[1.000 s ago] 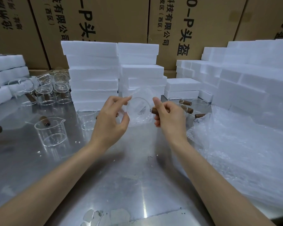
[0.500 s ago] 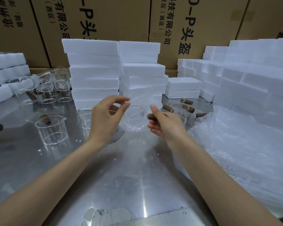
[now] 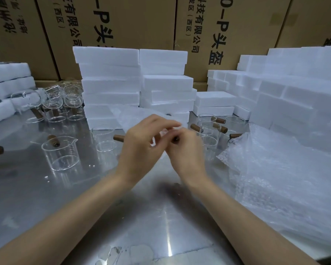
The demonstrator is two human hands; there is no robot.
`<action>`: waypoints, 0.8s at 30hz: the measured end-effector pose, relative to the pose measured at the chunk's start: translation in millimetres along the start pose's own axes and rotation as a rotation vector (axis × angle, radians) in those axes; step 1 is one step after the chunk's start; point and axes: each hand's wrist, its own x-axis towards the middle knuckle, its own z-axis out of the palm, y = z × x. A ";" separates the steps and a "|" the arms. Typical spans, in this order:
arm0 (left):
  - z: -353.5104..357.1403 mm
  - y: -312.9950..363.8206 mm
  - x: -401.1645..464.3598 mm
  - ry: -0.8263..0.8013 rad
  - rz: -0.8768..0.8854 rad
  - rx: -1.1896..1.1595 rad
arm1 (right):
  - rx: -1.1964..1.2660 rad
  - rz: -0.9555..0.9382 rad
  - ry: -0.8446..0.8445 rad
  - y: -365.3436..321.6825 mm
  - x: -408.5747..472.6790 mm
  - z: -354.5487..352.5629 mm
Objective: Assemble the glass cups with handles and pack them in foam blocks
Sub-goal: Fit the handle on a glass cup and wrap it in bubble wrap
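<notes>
Both hands meet above the middle of the steel table [image 3: 46,197]. My left hand [image 3: 141,144] curls over a glass cup [image 3: 154,144], which is almost hidden between the palms. A thin bubble wrap sheet [image 3: 134,115] lies round the cup and sticks out behind the fingers. My right hand [image 3: 187,150] grips the cup's wooden handle [image 3: 175,140]; only its dark end shows. Stacks of white foam blocks [image 3: 111,83] stand just behind the hands.
Loose glass cups with wooden handles stand left [image 3: 60,153], behind my left hand [image 3: 105,138] and right [image 3: 210,131]. More glasses [image 3: 52,100] cluster at the back left. A pile of bubble wrap [image 3: 285,178] covers the right side. Cardboard boxes [image 3: 122,22] wall off the back.
My hands have closed together over the cup, left hand moving right and covering it. The bubble wrap sheet now folds round the cup and stands out behind my fingers.
</notes>
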 end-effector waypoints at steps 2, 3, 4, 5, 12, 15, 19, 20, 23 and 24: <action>4.6 8.7 -1.8 -0.050 0.088 -0.023 | 0.048 -0.025 -0.020 -2.6 -2.1 0.4; 6.0 11.4 -2.5 -0.074 0.131 -0.026 | 0.143 -0.001 -0.033 -3.7 -2.7 0.0; 6.4 12.9 -3.1 -0.089 0.165 -0.015 | 0.223 0.052 -0.053 -3.0 -1.8 0.1; 5.3 13.0 -3.1 -0.089 0.187 0.011 | 0.262 0.110 -0.072 -2.6 -0.4 0.1; -14.7 -15.0 6.8 0.223 -0.244 0.122 | 0.849 0.714 -0.045 12.5 18.0 -5.1; -18.8 -21.5 10.2 0.192 -0.688 -0.182 | 0.954 0.720 -0.058 17.4 21.2 -8.6; -10.3 -26.2 6.0 -0.068 -0.902 -0.391 | 1.062 0.739 -0.113 16.2 19.8 -9.3; -5.4 -27.1 4.6 -0.086 -0.904 -0.432 | 1.085 0.736 -0.130 14.8 19.0 -9.9; 2.3 -26.9 2.4 -0.149 -0.909 -0.511 | 1.114 0.722 -0.122 10.4 18.7 -12.1; 1.8 -29.2 1.2 -0.184 -0.917 -0.528 | 1.109 0.716 -0.122 10.1 19.3 -12.7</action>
